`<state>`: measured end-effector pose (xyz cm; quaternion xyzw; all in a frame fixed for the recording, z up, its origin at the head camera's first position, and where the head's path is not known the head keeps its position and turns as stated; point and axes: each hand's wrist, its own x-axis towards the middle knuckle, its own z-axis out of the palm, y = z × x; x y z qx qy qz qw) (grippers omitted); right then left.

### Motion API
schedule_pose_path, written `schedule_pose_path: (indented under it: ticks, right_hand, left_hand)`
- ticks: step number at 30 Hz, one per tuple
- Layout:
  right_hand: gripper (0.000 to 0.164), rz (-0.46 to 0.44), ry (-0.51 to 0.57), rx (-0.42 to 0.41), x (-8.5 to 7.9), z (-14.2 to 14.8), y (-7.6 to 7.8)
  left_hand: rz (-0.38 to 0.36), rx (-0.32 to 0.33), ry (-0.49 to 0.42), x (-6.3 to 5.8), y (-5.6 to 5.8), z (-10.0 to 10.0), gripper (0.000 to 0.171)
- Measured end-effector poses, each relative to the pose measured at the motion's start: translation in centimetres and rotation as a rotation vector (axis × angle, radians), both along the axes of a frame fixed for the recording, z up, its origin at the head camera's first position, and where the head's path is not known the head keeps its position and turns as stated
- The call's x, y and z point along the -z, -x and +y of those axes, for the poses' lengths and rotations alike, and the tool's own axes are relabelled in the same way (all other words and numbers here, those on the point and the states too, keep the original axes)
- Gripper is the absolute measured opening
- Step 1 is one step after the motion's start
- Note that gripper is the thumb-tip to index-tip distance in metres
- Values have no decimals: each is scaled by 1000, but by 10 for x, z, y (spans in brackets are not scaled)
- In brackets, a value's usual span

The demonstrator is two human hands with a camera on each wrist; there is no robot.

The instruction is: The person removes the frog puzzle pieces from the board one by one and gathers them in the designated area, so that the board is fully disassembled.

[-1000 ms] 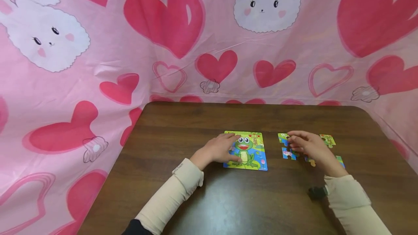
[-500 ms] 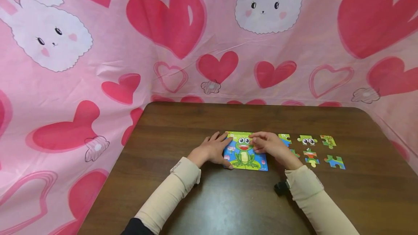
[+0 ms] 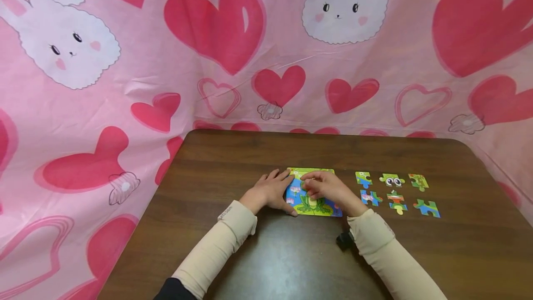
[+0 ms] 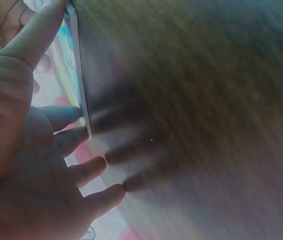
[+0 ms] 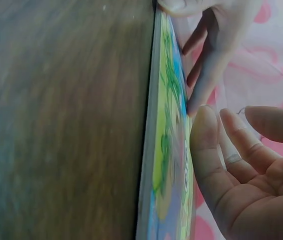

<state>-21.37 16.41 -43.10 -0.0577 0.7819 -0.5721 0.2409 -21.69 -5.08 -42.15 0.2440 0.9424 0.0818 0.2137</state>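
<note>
A square frog picture board (image 3: pixel 315 208) lies flat on the table in the head view. My left hand (image 3: pixel 269 193) rests at its left side, fingers spread, with the thumb by the lower left corner. In the left wrist view, fingertips and thumb touch around the board's edge (image 4: pixel 79 70). Over the middle of the board hovers my right hand (image 3: pixel 326 188), covering most of the frog's face. The right wrist view shows its fingers (image 5: pixel 251 150) loosely bent, thumb apart, with nothing between them, close over the printed face of the board.
Right of the board, several jigsaw pieces lie in two rows, among them one with frog eyes (image 3: pixel 392 180), one with a mouth (image 3: pixel 396 202) and a green-blue corner piece (image 3: pixel 427 207). A pink heart-print cloth (image 3: pixel 225 101) hangs behind the brown table (image 3: pixel 233 152).
My right hand has moved left from the jigsaw pieces to over the board's middle. My left hand has drawn back slightly from the picture to the board's left edge, fingers spreading.
</note>
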Motion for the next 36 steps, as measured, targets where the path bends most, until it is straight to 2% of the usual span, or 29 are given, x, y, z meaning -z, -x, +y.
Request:
schedule_pose_path:
  ticks: [6,19,29,36]
  right_hand:
    - [36,14,-48,-16,-2,-8,0]
    - [31,62,-166,-39,0,-16,-3]
    - [29,91,-198,-41,0,-18,-3]
    - [28,85,-179,-8,0,-19,-4]
  left_hand:
    - [21,0,5,1,0,1,112]
    - [19,-6,17,2,0,1,111]
    - [21,3,22,2,1,1,111]
    - [25,9,31,5,2,1,110]
